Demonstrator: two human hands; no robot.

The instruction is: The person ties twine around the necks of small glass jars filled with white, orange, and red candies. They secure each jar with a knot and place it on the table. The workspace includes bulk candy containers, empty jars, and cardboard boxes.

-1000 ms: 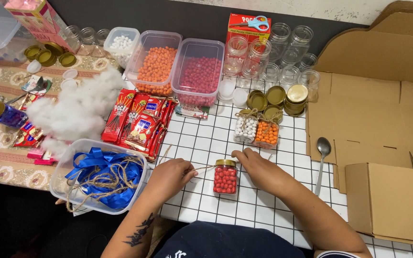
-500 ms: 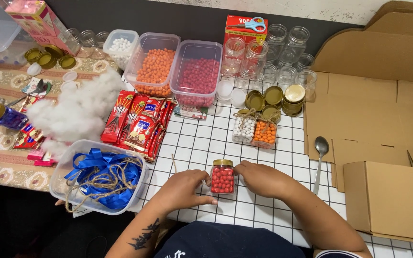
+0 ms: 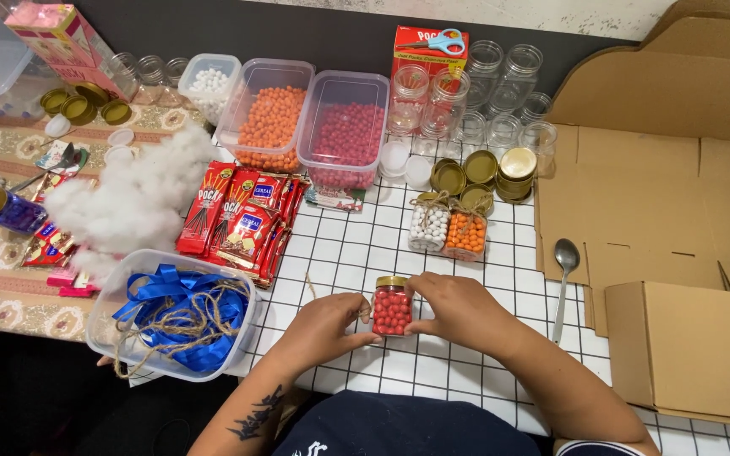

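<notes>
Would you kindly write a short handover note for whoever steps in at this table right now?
Left hand and right hand: both cup the small jar of red balls, which stands upright on the grid-pattern tablecloth; a bit of twine seems to run between the left fingers and the jar.
Done: this jar is filled and has its gold lid on; two filled jars, white and orange, stand behind it with twine bows.
Left: no bow on the red jar yet. Empty glass jars and loose gold lids wait at the back; more twine lies in the tub with blue ribbon.
</notes>
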